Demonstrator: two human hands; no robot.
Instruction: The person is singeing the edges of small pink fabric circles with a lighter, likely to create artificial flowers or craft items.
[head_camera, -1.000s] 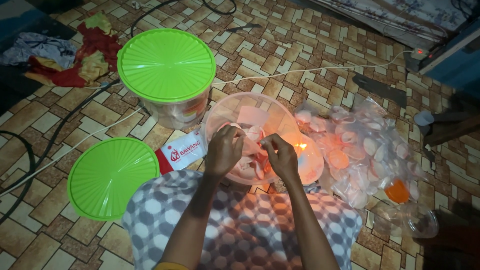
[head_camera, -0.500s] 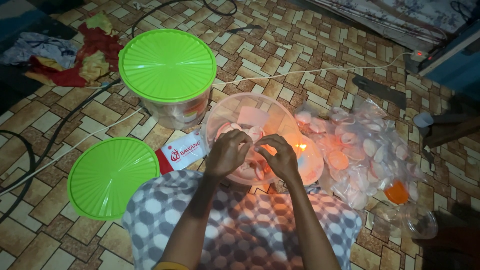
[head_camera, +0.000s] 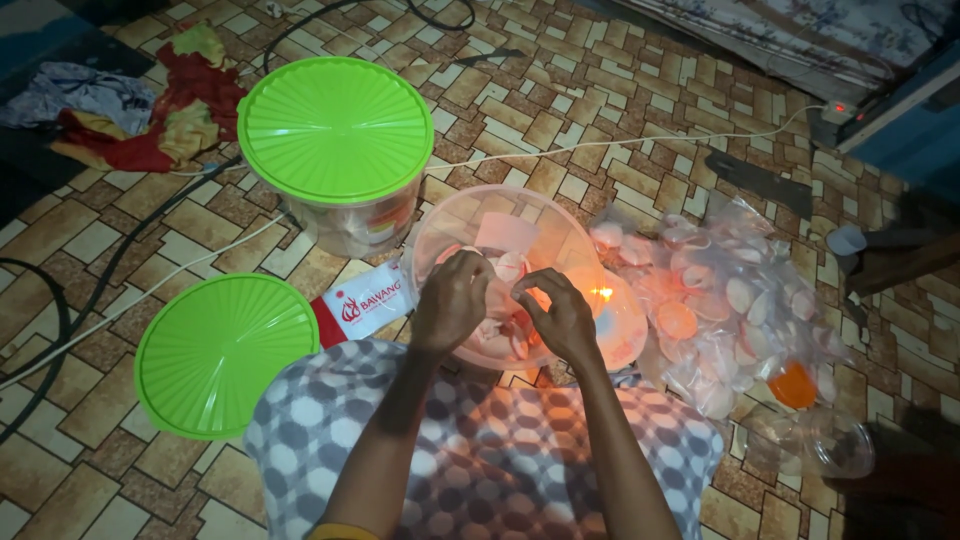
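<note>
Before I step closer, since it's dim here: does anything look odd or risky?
Yes. A small open flame burns beside the clear bowl, right by the right hand and next to heaped plastic packets. The left hand works over the bowl too. Cords trail across the tiled floor.

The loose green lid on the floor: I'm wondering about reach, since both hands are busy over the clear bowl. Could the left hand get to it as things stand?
Probably yes. The loose green lid lies flat on the floor beside the left hand, nothing between them. The hand would first have to leave the clear bowl.
</note>
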